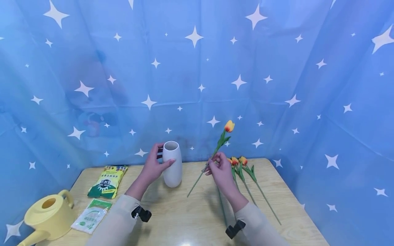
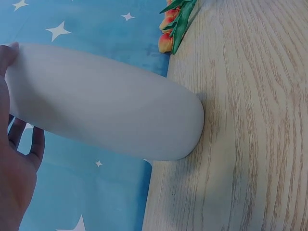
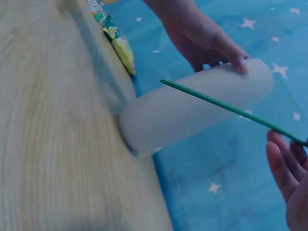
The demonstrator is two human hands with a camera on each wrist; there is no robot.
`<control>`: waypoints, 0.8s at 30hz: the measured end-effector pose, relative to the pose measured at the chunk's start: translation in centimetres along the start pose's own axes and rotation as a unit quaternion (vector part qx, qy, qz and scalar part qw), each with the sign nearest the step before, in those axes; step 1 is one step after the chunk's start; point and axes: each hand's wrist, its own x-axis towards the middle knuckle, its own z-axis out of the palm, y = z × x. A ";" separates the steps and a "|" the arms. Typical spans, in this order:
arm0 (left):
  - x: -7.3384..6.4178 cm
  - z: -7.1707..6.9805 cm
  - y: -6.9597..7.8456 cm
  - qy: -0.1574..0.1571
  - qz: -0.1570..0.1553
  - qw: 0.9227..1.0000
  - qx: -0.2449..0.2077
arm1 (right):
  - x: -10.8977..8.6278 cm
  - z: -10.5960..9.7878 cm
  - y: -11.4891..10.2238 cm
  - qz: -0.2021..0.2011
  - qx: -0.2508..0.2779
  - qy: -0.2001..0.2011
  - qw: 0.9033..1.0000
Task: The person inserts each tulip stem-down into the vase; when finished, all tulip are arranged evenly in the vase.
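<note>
A tall white vase (image 1: 173,167) stands upright on the table, its round mouth facing up. My left hand (image 1: 156,164) grips it near the top, thumb across the front and fingers around the far side. To its right, my right hand (image 1: 222,169) pinches the stem of a yellow-orange tulip (image 1: 229,126) partway down. That tulip is tilted, bloom up and to the right, with the bare stem end (image 1: 192,191) low on the left, beside the vase. In the right wrist view the green stem (image 3: 211,100) crosses in front of the vase (image 3: 159,120).
Several more tulips (image 1: 243,160) lie on the table (image 1: 295,212) at the right, blooms toward the back edge. At the left are a yellow-green bag (image 1: 106,182), a flat white-and-green packet (image 1: 92,217) and a yellow watering can (image 1: 50,218). A blue starry curtain (image 1: 197,78) hangs behind.
</note>
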 end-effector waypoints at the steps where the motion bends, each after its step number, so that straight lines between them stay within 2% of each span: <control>1: -0.1 0.0 0.0 0.001 -0.001 1.000 -0.001 | 0.1 0.0 -0.1 0.001 0.000 0.000 1.000; 4: -0.2 -0.1 -0.1 0.003 0.003 1.000 -0.002 | 0.4 0.0 -0.5 -0.003 0.003 0.006 1.000; 12: -0.3 0.0 0.0 0.002 0.005 1.000 -0.002 | 1.3 -0.3 -2.2 -0.051 0.009 0.007 0.999; 24: -0.3 0.1 -0.1 0.001 0.008 1.000 -0.005 | 3.1 -0.5 -4.4 -0.071 0.041 0.030 0.996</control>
